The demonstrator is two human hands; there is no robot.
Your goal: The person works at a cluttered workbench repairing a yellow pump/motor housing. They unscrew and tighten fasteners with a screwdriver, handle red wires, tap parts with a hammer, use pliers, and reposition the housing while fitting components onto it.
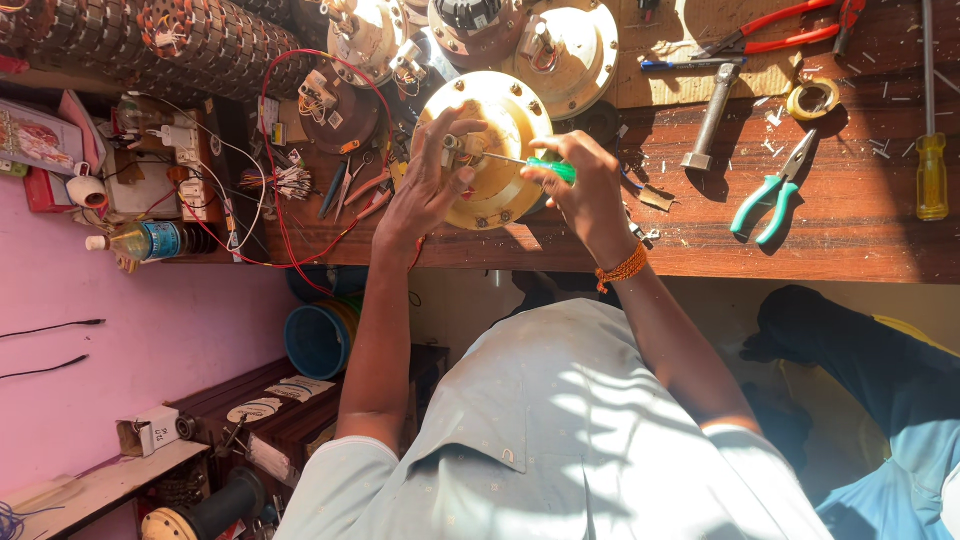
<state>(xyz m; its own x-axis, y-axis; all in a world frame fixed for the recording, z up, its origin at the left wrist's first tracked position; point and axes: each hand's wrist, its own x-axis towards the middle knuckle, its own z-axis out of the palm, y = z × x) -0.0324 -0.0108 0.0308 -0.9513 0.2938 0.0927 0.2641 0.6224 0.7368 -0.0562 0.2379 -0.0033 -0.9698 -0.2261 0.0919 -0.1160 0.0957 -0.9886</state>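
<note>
Brass-coloured motor cover (497,150) sits on the wooden bench (850,230), middle of the view. Left hand (425,190) pinches the small part (455,148) on its hub to steady it, right hand (585,190) is closed round a green screwdriver (552,168) poking in. Pliers (775,190) lie off right.

Two pliers (775,190) (770,30); two screwdrivers (931,150) (530,163); one hammer (708,118).

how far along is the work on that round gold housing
Done: the round gold housing lies on the bench. In hand: the left hand pinches its small centre fitting while the right hand works a green-handled screwdriver at it. Left: red wires lie loose; tightening or loosening, unclear.
</note>
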